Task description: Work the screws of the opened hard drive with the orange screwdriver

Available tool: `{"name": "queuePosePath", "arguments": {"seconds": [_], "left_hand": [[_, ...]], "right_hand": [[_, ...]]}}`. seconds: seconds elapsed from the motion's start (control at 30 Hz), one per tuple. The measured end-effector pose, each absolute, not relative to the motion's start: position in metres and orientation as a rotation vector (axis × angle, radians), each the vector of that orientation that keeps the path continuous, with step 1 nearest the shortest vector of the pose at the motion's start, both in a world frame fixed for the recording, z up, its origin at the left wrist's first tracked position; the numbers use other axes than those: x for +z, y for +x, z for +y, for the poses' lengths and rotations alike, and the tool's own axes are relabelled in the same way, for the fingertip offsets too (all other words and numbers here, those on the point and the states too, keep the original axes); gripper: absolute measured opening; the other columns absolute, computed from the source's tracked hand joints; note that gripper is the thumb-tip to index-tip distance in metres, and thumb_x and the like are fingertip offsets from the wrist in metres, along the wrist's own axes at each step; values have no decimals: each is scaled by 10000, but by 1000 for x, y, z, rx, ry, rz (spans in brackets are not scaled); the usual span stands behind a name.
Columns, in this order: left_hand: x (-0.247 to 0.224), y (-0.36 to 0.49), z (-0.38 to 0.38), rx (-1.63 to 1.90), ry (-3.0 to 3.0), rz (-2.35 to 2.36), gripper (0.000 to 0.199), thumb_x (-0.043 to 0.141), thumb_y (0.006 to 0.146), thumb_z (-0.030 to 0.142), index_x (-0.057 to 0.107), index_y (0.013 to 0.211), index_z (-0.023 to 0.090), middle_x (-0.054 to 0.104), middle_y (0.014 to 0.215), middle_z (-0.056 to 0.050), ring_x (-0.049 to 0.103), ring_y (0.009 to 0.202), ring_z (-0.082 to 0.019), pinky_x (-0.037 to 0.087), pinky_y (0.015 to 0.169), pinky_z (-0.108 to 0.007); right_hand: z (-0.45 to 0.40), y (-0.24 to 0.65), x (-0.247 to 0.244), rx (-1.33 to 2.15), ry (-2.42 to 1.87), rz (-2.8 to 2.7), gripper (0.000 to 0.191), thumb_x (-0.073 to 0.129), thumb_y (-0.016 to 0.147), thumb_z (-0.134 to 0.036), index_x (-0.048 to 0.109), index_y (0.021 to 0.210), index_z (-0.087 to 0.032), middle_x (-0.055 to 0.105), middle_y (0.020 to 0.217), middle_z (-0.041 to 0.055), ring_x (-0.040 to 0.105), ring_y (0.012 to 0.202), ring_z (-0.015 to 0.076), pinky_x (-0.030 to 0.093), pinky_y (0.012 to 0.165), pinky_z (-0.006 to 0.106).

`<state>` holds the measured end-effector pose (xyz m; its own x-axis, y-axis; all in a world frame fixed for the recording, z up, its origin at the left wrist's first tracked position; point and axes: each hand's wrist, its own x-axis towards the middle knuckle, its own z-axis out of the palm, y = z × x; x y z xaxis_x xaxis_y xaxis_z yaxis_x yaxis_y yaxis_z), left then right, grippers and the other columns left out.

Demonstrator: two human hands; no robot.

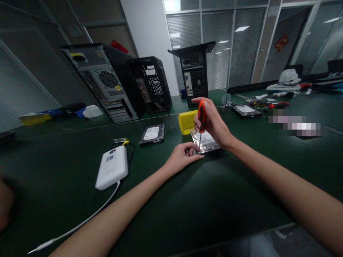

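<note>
My right hand (213,121) is wrapped around the red and black handle of a screwdriver (203,113). The screwdriver stands nearly upright, and its tip meets the near left corner of a silver hard drive (207,142) lying on the green table. At that same corner my left hand (184,156) grips the drive, fingers curled and thumb along the front edge. Right behind the drive is a yellow plastic case (185,123), partly hidden by my right hand. Another hard drive (152,134) lies flat to the left, label up.
A white power bank (112,167) with a white cable lies at left. Computer cases (115,78), (150,85) and a black computer tower (195,76) stand behind. At right are a third hard drive (246,110), pliers (279,105) and a blurred-out object. Another person's hand (5,203) shows at the left edge.
</note>
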<state>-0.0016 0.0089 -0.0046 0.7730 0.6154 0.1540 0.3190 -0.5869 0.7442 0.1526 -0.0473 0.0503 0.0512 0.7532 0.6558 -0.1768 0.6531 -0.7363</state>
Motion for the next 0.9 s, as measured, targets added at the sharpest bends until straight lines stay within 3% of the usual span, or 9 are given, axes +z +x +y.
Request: {"name": "queuePosePath", "arguments": {"seconds": [0.07, 0.27, 0.5, 0.73, 0.9], "left_hand": [[-5, -2, 10, 523, 2227, 687, 368, 705, 729, 472, 660, 896, 147, 412, 614, 56, 370, 568, -103, 281, 530, -214], [-6, -2, 11, 519, 2223, 689, 370, 704, 730, 478, 657, 894, 150, 409, 612, 58, 364, 559, -101, 272, 524, -213], [-6, -1, 11, 520, 2214, 687, 366, 702, 732, 480, 655, 884, 151, 411, 605, 61, 367, 561, -102, 278, 533, -217], [-4, -1, 10, 514, 2203, 699, 352, 708, 727, 462, 655, 883, 151, 408, 596, 62, 364, 557, -102, 271, 529, -217], [-2, -1, 8, 517, 2194, 708, 336, 713, 718, 446, 661, 869, 150, 423, 599, 57, 375, 565, -104, 285, 538, -217]], "right_hand": [[-46, 153, 50, 805, -533, -1333, 328, 380, 929, -508, 446, 1164, -290, 440, 639, -48, 491, 560, 89, 492, 587, 237], [-48, 159, 54, 776, -561, -1267, 180, 532, 889, -379, 471, 990, -243, 520, 751, -37, 547, 598, 67, 503, 579, 208], [-51, 161, 61, 825, -571, -1211, 287, 676, 784, -339, 434, 888, -224, 585, 880, -26, 586, 697, 69, 537, 684, 231], [-52, 163, 60, 720, -590, -1317, 311, 682, 784, -274, 475, 1015, -248, 563, 744, -54, 577, 612, 72, 507, 611, 224], [-52, 162, 59, 677, -623, -1355, 283, 648, 813, -336, 513, 1044, -245, 524, 695, -55, 549, 561, 67, 486, 561, 217]]}}
